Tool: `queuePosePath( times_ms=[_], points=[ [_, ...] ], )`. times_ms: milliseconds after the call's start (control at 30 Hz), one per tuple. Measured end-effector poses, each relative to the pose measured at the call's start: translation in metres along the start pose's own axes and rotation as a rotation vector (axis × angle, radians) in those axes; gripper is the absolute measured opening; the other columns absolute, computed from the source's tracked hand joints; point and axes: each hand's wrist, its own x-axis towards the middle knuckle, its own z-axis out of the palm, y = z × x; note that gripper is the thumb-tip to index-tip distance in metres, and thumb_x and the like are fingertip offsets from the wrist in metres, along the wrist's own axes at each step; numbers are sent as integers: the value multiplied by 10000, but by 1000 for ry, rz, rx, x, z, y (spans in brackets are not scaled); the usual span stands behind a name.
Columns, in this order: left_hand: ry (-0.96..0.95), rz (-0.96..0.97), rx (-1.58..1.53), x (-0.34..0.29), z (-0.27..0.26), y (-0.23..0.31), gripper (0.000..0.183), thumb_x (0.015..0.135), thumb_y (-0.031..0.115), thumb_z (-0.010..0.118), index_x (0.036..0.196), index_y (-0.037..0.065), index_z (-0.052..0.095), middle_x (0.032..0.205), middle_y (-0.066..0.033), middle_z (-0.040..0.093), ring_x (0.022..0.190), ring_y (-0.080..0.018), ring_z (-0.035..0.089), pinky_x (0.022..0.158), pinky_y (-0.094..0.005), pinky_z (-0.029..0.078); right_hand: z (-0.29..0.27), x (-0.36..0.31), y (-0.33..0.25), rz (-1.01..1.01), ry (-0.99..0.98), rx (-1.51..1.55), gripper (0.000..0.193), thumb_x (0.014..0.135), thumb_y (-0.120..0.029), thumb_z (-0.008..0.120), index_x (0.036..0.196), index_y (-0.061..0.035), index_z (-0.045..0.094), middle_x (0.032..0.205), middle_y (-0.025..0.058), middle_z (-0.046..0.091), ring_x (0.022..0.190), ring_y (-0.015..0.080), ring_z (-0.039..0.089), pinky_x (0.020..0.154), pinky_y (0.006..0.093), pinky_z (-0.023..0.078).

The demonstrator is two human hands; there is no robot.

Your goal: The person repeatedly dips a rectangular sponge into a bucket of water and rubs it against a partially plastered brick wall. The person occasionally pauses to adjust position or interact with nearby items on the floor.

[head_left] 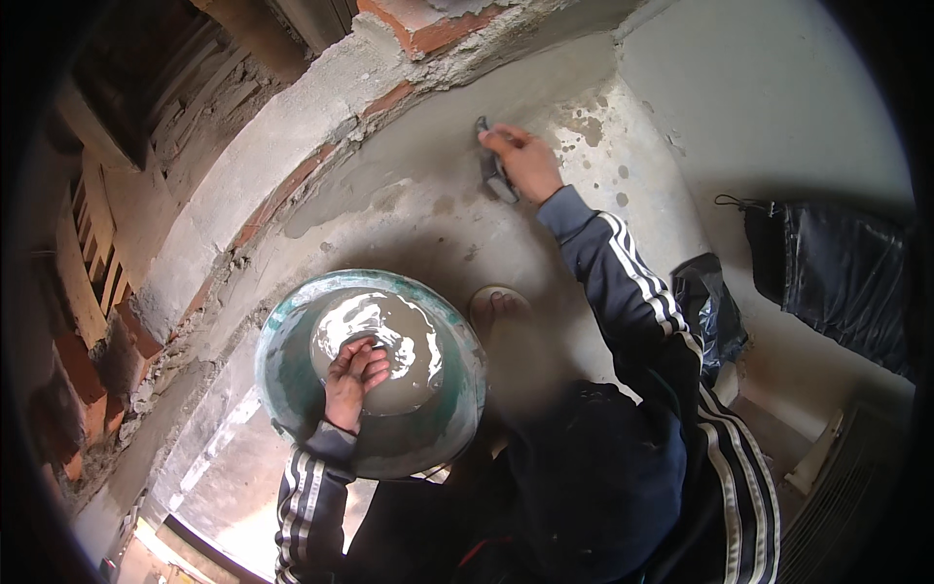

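Note:
My right hand (530, 164) grips a small plastering trowel (499, 183) with a dark handle, partly hidden by the fingers. The trowel is against the grey cement surface (428, 151), which looks darker and wetter along the wall top. My left hand (357, 378) is over the inside of a round green tub (292, 417), palm partly upward. Its fingers are loosely bent and a little apart, with nothing visible in them. Thin grey cement slurry (420, 336) shines in the tub, just beyond those fingers.
A rough broken edge with red bricks (449, 31) runs along the upper left. Wood pieces (86, 268) lie beyond it. To the right are a black bag (715, 307) and a dark sheet-like item (842, 273) by the pale wall. A foot (501, 304) shows beside the tub.

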Motion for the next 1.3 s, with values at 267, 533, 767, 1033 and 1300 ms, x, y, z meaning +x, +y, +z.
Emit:
queuePosePath(
  times_ms=[267, 533, 767, 1033, 1300],
  points=[
    [-69, 27, 6, 5, 1, -5, 234, 936, 180, 508, 1126, 46, 540, 927, -57, 618, 789, -118, 607, 713, -238, 516, -46, 83, 18, 20, 359, -92, 653, 739, -529, 609, 1173, -41, 578, 971, 198, 633, 966, 305, 595, 873, 347, 446],
    [-53, 25, 25, -2, 5, 1, 245, 936, 167, 508, 1134, 25, 528, 926, -48, 612, 789, -96, 585, 708, -211, 491, 10, -43, -23, -96, -207, -154, 570, 739, -501, 631, 1108, -66, 621, 1019, 176, 619, 990, 292, 590, 869, 351, 443],
    [-108, 329, 455, -20, -1, 4, 265, 908, 165, 557, 1109, -8, 545, 949, -92, 620, 821, -145, 584, 739, -257, 464, -50, -79, -43, -277, -276, 447, 418, 882, -241, 533, 1187, 45, 532, 1144, 113, 580, 975, 170, 585, 874, 237, 405],
    [159, 582, 904, -96, -13, 62, 229, 849, 47, 550, 1071, -1, 574, 956, -152, 596, 855, -230, 612, 747, -300, 459, -35, -154, -152, -640, -1059, 77, 529, 846, -160, 556, 1320, 8, 394, 1216, 146, 517, 1102, 261, 520, 939, 330, 392],
    [679, 800, 732, -113, -49, 48, 275, 876, 77, 549, 1142, 12, 525, 1001, -94, 560, 846, -166, 541, 721, -290, 443, 116, -197, -101, -1385, -720, -957, 334, 821, -184, 467, 1116, -121, 610, 1094, 130, 522, 1044, 315, 473, 835, 489, 361]
  ],
)
